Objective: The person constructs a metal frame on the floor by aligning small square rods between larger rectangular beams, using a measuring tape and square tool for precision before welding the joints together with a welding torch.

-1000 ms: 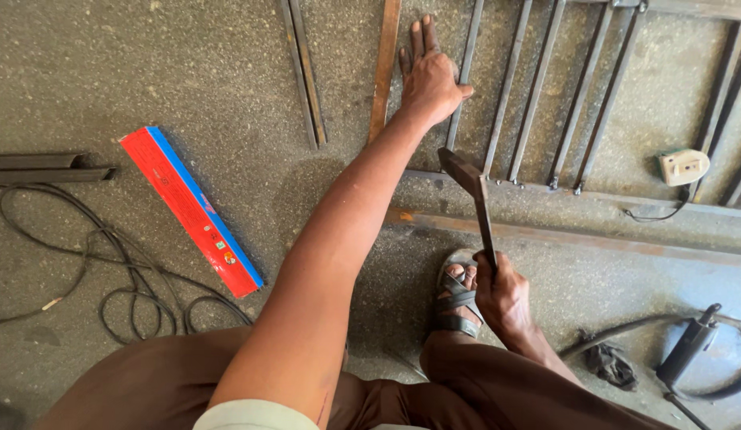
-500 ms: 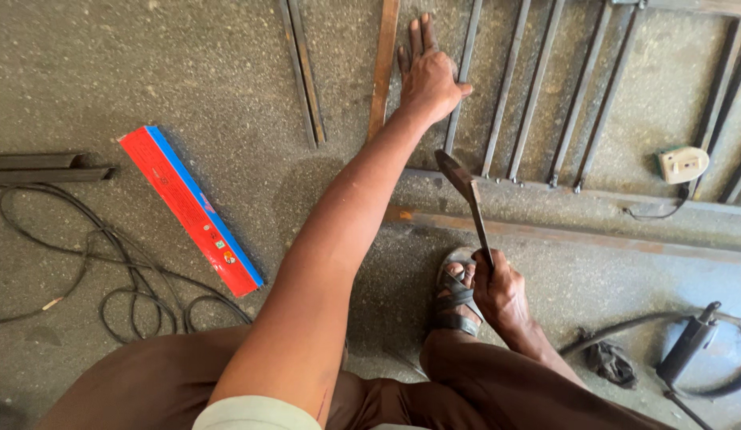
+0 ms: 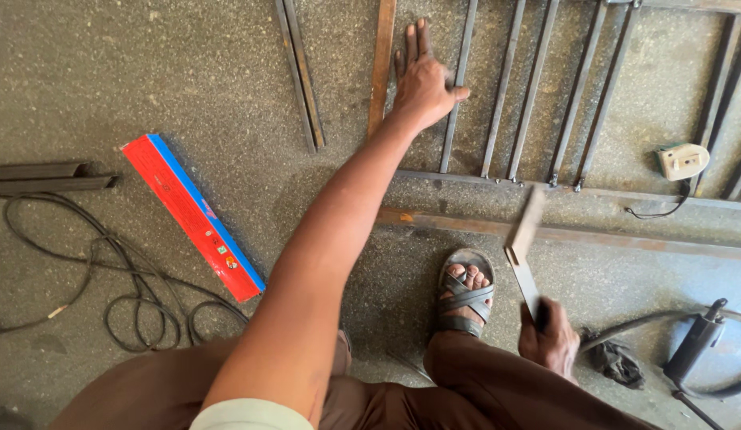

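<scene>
I am pressing my left hand (image 3: 422,80) flat, fingers spread, on a thin upright bar (image 3: 458,87) of the metal grille (image 3: 561,191) lying on the concrete floor (image 3: 147,72). My right hand (image 3: 549,334) is gripping a hammer (image 3: 523,255) by its handle, the blurred head hovering over the grille's rusty bottom rail (image 3: 625,236) beside my sandalled foot (image 3: 464,291). Open floor is lying to the left, where a red-and-blue level (image 3: 193,215) and black cable (image 3: 131,295) are resting.
</scene>
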